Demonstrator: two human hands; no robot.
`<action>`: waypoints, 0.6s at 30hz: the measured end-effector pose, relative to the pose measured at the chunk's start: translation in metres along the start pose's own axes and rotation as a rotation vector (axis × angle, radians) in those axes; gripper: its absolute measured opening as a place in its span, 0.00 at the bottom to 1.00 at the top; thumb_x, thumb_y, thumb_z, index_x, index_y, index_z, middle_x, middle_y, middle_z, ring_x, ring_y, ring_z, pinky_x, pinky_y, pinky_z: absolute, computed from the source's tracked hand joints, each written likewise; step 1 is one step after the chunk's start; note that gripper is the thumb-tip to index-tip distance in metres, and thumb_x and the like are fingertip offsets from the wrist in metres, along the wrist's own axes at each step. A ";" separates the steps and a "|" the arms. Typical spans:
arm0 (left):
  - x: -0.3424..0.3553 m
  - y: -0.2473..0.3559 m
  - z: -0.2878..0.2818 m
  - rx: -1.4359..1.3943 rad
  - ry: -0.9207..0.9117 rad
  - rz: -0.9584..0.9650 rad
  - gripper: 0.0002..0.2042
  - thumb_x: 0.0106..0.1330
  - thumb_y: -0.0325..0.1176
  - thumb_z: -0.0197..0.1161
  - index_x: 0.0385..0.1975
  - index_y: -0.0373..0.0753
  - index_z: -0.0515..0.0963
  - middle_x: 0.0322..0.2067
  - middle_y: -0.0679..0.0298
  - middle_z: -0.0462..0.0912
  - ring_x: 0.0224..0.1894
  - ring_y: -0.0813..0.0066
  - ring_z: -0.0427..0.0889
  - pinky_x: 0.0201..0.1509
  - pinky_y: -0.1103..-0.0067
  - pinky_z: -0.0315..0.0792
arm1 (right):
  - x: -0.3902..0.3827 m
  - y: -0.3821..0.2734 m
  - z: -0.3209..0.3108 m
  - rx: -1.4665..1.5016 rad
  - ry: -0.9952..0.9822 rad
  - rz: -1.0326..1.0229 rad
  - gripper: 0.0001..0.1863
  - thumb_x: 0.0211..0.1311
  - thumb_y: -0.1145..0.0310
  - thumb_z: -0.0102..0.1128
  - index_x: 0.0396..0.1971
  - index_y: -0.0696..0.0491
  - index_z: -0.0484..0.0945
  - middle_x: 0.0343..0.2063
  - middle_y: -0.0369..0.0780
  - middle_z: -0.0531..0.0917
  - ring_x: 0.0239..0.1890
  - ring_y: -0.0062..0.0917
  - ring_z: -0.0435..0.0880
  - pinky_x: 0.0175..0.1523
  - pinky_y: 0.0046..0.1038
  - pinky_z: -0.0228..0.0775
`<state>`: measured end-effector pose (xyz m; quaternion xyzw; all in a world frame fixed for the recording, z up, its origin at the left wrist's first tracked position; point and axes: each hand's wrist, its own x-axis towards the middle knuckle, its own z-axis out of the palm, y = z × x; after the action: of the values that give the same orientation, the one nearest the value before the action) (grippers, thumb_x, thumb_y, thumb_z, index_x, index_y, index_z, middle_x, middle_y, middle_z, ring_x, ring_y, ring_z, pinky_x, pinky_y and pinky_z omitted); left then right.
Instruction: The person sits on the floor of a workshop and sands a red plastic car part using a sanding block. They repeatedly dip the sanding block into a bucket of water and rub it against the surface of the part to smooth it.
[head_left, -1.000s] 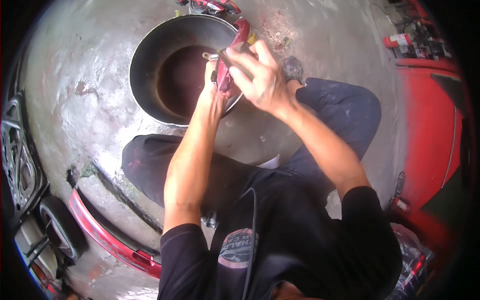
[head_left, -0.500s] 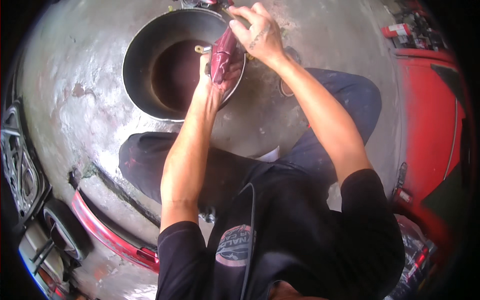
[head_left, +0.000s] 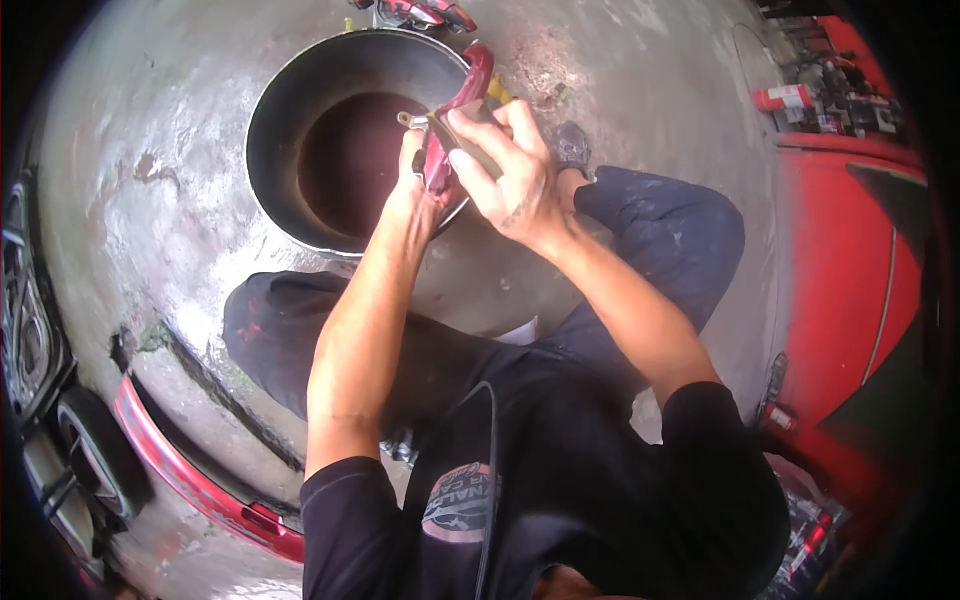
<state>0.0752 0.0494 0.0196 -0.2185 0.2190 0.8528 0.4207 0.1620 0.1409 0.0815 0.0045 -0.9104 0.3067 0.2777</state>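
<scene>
Left hand (head_left: 413, 187) clamped round red part (head_left: 474, 80), over basin (head_left: 283, 115); right hand (head_left: 520, 180) close beside, pinching flat brownish pad (head_left: 480, 145) against part. Grey, stained floor (head_left: 150, 220) below both; red panel (head_left: 845, 260) well right of hands, 1 wheel (head_left: 97, 450) behind-left.

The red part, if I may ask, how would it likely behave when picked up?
The red part is probably stiff, jutting past the left hand without visible sagging. Its slim, curved shape may let it rock if set down.
</scene>
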 end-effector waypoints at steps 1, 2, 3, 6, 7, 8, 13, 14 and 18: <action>-0.004 -0.001 0.007 0.024 -0.012 0.005 0.15 0.78 0.38 0.50 0.46 0.36 0.82 0.30 0.63 0.85 0.23 0.74 0.83 0.23 0.80 0.78 | -0.004 -0.002 0.000 0.026 0.011 -0.009 0.19 0.64 0.61 0.68 0.50 0.54 0.89 0.35 0.44 0.79 0.38 0.36 0.82 0.48 0.37 0.76; 0.002 0.000 0.001 -0.029 0.002 -0.006 0.14 0.78 0.38 0.51 0.44 0.37 0.82 0.27 0.64 0.83 0.18 0.75 0.78 0.17 0.81 0.72 | 0.004 0.005 0.002 -0.015 0.006 0.012 0.19 0.64 0.61 0.69 0.50 0.54 0.89 0.35 0.44 0.79 0.38 0.36 0.82 0.48 0.37 0.76; 0.024 0.005 -0.037 -0.077 -0.180 -0.127 0.14 0.77 0.40 0.51 0.40 0.39 0.81 0.23 0.65 0.79 0.13 0.77 0.70 0.12 0.83 0.62 | 0.025 0.020 0.005 -0.064 0.001 0.030 0.18 0.63 0.61 0.69 0.50 0.54 0.89 0.35 0.44 0.79 0.38 0.36 0.82 0.48 0.38 0.76; 0.021 0.004 -0.032 -0.060 -0.353 -0.205 0.14 0.76 0.42 0.51 0.37 0.42 0.80 0.20 0.68 0.76 0.11 0.80 0.66 0.09 0.83 0.55 | 0.068 0.062 0.007 -0.175 0.068 0.109 0.20 0.63 0.59 0.71 0.51 0.53 0.89 0.35 0.45 0.80 0.39 0.37 0.83 0.47 0.36 0.76; 0.025 0.003 -0.032 -0.062 -0.332 -0.194 0.14 0.76 0.43 0.51 0.38 0.41 0.80 0.20 0.67 0.77 0.11 0.80 0.67 0.09 0.83 0.56 | 0.061 0.063 0.005 -0.173 0.028 0.126 0.19 0.63 0.60 0.71 0.51 0.54 0.89 0.36 0.45 0.81 0.39 0.37 0.83 0.48 0.36 0.76; 0.030 0.001 -0.042 -0.079 -0.289 -0.167 0.14 0.76 0.43 0.51 0.39 0.41 0.81 0.21 0.67 0.78 0.12 0.80 0.68 0.10 0.83 0.57 | 0.045 0.045 0.006 -0.117 0.014 0.086 0.19 0.63 0.61 0.71 0.51 0.55 0.89 0.36 0.45 0.80 0.39 0.36 0.83 0.48 0.36 0.76; 0.022 0.003 -0.035 -0.049 -0.113 -0.119 0.14 0.76 0.43 0.52 0.35 0.41 0.79 0.20 0.65 0.76 0.12 0.78 0.69 0.11 0.80 0.62 | 0.014 0.027 -0.002 -0.033 -0.034 -0.014 0.19 0.63 0.61 0.70 0.51 0.50 0.89 0.35 0.45 0.77 0.36 0.39 0.84 0.44 0.39 0.79; 0.018 0.005 -0.024 0.010 -0.164 -0.158 0.15 0.76 0.42 0.50 0.36 0.40 0.79 0.18 0.64 0.74 0.11 0.78 0.67 0.10 0.82 0.59 | 0.035 0.046 0.000 -0.098 0.002 0.059 0.17 0.64 0.61 0.69 0.50 0.50 0.89 0.35 0.46 0.78 0.36 0.40 0.84 0.43 0.40 0.78; 0.015 0.003 -0.019 -0.044 -0.158 -0.133 0.14 0.76 0.40 0.51 0.37 0.39 0.80 0.18 0.66 0.75 0.11 0.78 0.68 0.11 0.82 0.59 | 0.056 0.068 0.009 -0.153 0.082 0.049 0.18 0.64 0.59 0.68 0.49 0.52 0.88 0.34 0.47 0.78 0.37 0.42 0.83 0.44 0.42 0.77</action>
<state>0.0679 0.0462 -0.0039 -0.1739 0.1514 0.8423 0.4872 0.0983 0.1998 0.0661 -0.0515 -0.9189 0.2427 0.3068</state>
